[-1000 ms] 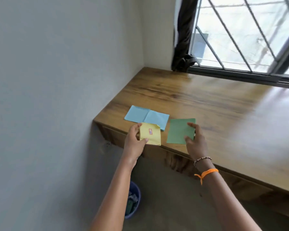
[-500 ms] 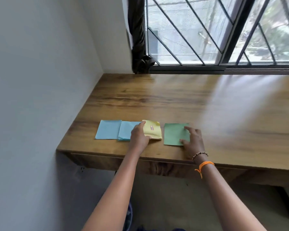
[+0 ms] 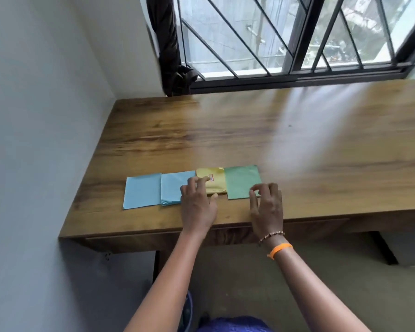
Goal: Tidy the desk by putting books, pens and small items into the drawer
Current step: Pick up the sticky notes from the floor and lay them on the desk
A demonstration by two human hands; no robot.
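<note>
Several flat paper pads lie in a row near the front edge of the wooden desk (image 3: 249, 130). From left to right they are a light blue sheet (image 3: 141, 194), a light blue stack (image 3: 174, 186), a yellow pad (image 3: 213, 182) with a small red label, and a green pad (image 3: 241, 182). My left hand (image 3: 198, 202) rests on the yellow pad's left part, fingers on top. My right hand (image 3: 266, 202) touches the green pad's front right corner with its fingertips. The green pad's left edge lies over the yellow pad. Under the desk's front edge runs a shut drawer front (image 3: 153, 243).
A white wall (image 3: 38, 140) closes the desk's left side. A barred window (image 3: 297, 37) and a dark tied curtain (image 3: 170, 51) stand behind the desk. A blue bin (image 3: 188, 310) sits on the floor by my left arm.
The view has swung to face the desk squarely. The green pad has slid left against the yellow one, closing the gap. Both hands have stayed on their pads.
</note>
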